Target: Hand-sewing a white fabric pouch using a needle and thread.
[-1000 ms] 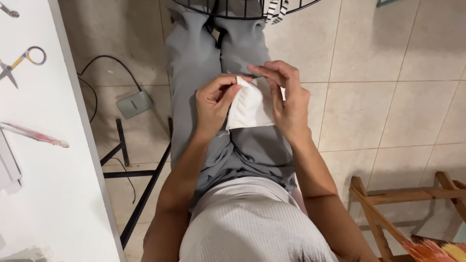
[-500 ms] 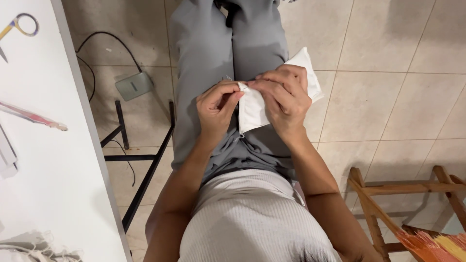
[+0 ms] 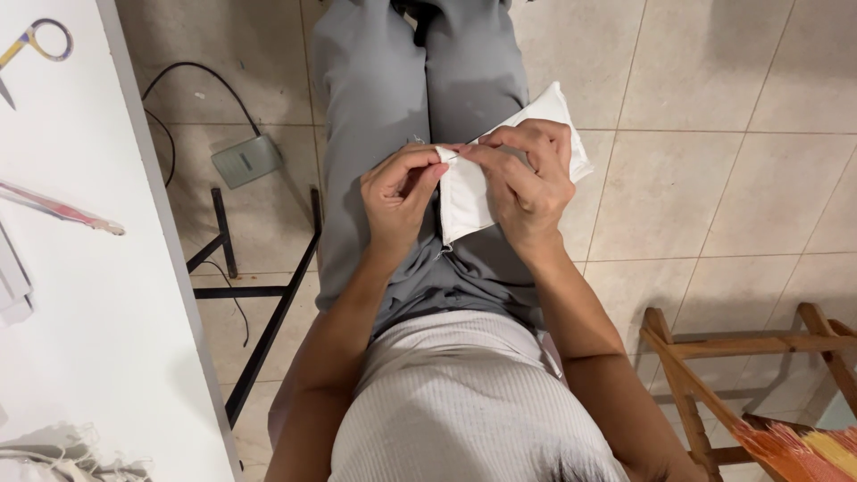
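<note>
The white cloth (image 3: 473, 192) lies over the person's lap, above the grey trousers (image 3: 393, 98), held at its upper left corner where both hands meet. Since a moment ago it has swung round and opened out: earlier it sat folded between the palms, now its far end reaches up past the right knuckles toward the tiled floor (image 3: 732, 178), and the corner has been brought to the fingertips, so the work seems to have narrowed to that one edge. The left hand (image 3: 397, 192) has its grip closed in a pinch on the corner, thumb and forefinger together; the right hand (image 3: 527, 174) has its grip closed on the cloth too, fingers curled over it, and a thin pale line between the two hands may be a needle or thread, too small to tell. The view has also slid left, showing more of the white tabletop (image 3: 80, 339) along the left. Scissors (image 3: 36, 45) lie at its far edge, a slim pink tool (image 3: 62, 210) nearer, frayed fabric (image 3: 62, 451) at its near edge. Beneath it sit a grey pedal (image 3: 245, 161) with a black cable and a black frame (image 3: 259, 295). A wooden rack (image 3: 714, 357) stands at lower right.
</note>
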